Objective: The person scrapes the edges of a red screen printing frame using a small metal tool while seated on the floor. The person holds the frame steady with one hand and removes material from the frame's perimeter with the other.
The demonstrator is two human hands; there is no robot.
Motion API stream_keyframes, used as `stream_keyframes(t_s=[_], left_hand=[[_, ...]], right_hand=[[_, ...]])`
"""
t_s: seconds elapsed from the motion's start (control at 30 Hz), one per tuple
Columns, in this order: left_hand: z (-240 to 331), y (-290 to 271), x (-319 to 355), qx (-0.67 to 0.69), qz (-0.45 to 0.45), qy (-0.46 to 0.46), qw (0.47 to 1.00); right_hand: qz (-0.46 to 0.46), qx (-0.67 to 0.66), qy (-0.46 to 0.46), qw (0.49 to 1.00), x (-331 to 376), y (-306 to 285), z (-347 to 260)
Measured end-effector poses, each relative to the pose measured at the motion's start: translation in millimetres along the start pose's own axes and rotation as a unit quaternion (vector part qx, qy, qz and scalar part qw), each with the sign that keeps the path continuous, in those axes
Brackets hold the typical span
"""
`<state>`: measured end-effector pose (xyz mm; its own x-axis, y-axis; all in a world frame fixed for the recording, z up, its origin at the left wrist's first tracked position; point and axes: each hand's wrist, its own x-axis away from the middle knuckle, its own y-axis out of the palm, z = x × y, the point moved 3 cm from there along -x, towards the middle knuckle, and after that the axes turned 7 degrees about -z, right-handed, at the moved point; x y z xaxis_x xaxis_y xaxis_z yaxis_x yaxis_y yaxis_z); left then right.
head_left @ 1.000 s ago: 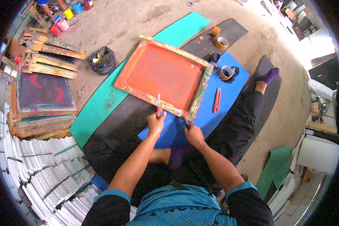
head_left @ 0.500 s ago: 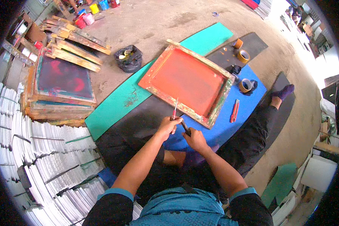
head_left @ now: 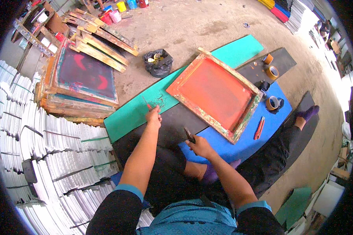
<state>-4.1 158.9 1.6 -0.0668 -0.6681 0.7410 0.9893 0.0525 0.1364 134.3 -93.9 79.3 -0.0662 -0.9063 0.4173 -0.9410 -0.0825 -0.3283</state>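
Note:
I sit on the floor with a wooden-framed printing screen (head_left: 213,93), its mesh orange-red, lying on foam mats ahead of me. My left hand (head_left: 153,116) reaches out over the green mat (head_left: 129,117) and pinches a thin red-tipped strip (head_left: 146,103) beside a small heap of scraps. My right hand (head_left: 199,145) rests on the black mat (head_left: 172,125) near the screen's near corner, closed on a small dark tool (head_left: 189,135).
A black bag (head_left: 158,62) of scraps lies past the green mat. Tape rolls (head_left: 272,102) and a red cutter (head_left: 259,128) lie on the blue mat (head_left: 243,145). Stacked screens (head_left: 84,76) stand at left, white bundled stacks (head_left: 47,156) beside me.
My left hand has left the screen's edge and swung left onto the green mat with the strip. My right hand drew back from the frame. My head turned left.

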Motion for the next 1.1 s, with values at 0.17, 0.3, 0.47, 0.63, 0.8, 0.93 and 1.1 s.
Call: stream_keyframes(t_s=[0.17,0.3,0.47,0.63,0.8,0.93,1.1], left_hand=[[15.1,-29.9,-35.8,0.027,-0.018,0.055,0.998],[3.0,15.1,26.4,-0.079,-0.055,0.071,0.993],[-29.3,57.4,85.0,-0.173,-0.193,0.134,0.956],[-66.4,84.1,126.6,-0.255,-0.249,0.099,0.929],[-87.7,93.3,134.1,-0.276,-0.273,0.103,0.916],[-96.6,88.2,131.3,-0.296,-0.278,0.100,0.908],[-98.5,85.3,136.7,-0.328,-0.275,0.111,0.897]], right_hand=[[-0.018,-0.121,0.069,0.990,11.3,-3.6,40.5],[0.041,-0.202,0.127,0.970,44.7,-27.2,85.3],[0.016,-0.291,0.220,0.931,82.6,-60.2,97.7],[0.034,-0.281,0.212,0.935,100.2,-74.1,103.2],[0.039,-0.256,0.209,0.943,99.1,-71.0,120.6],[0.083,-0.248,0.201,0.944,94.7,-67.3,121.4],[0.096,-0.223,0.211,0.947,92.8,-77.0,99.5]])
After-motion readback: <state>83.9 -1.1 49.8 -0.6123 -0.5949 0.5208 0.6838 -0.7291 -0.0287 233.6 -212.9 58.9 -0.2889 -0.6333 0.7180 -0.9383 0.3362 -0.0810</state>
